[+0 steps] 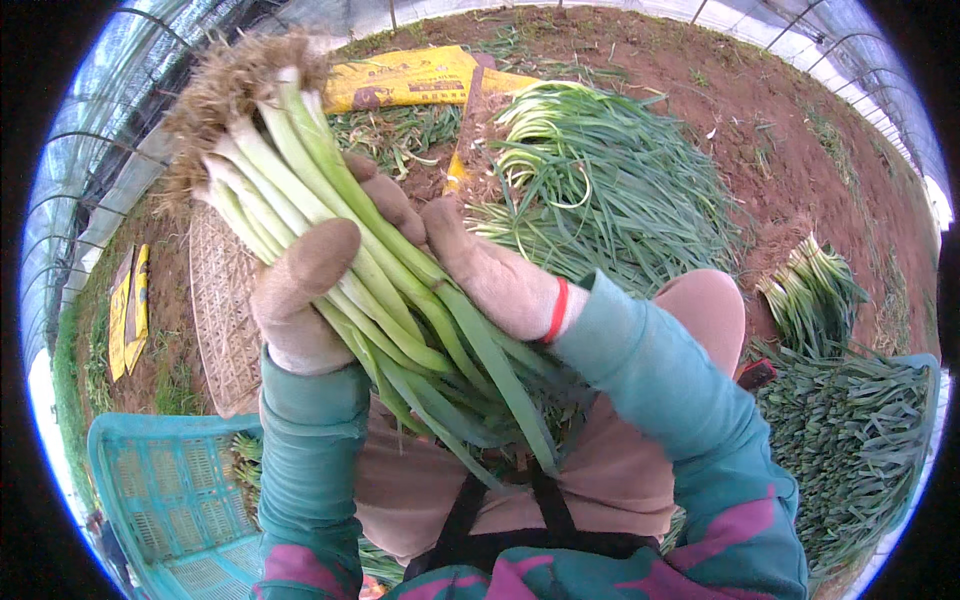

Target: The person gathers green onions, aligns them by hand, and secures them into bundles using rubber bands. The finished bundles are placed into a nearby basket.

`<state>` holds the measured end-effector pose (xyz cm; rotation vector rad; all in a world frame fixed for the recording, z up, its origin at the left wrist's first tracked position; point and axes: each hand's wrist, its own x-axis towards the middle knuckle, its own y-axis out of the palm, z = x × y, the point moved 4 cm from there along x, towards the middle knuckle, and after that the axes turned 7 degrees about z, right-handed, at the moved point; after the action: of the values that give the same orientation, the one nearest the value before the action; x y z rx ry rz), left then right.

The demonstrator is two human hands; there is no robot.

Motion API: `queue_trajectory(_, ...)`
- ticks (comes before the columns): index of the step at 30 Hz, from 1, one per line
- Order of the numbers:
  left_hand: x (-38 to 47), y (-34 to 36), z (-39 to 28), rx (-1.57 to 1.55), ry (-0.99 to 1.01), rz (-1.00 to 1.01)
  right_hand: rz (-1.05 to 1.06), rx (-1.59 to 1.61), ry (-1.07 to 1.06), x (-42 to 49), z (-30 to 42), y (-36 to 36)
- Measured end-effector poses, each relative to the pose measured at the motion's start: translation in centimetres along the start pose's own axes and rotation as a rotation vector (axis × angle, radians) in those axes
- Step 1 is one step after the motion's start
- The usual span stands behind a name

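A bunch of leek-like allium stalks (337,217) lies slantwise across both hands. Its brown roots (240,90) point to the upper left, and its green leaves hang over my lap. My left hand (304,300), in a soiled pale glove, wraps the white stalks with the thumb on top; gloved fingertips show along the bunch's far side. Against the right side, lower down the stalks, rests my right hand (499,281), also gloved, with a red band (557,309) at the wrist. Its thumb shows, while its other fingers are hidden by the bunch.
Ahead lies a large heap of similar plants (622,180), near a yellow printed sack (405,75). A smaller bundle (814,292) and a packed crate (930,405) are at right. Left are a woven bamboo tray (221,300) and a teal plastic crate (169,487).
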<state>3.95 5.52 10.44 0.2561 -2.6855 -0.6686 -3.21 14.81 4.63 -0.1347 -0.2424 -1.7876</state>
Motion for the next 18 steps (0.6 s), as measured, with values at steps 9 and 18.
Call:
queue_trajectory(9, -3.6, 6.1, -1.3, 0.067, -0.168, -0.005, -0.103, 0.387, -0.125, -5.5, 1.4, 3.9)
queue_trajectory(18, -4.5, 5.5, -1.3, 0.443, -0.106, -0.111, -1.296, -0.320, -0.302, -31.0, -0.7, -6.5)
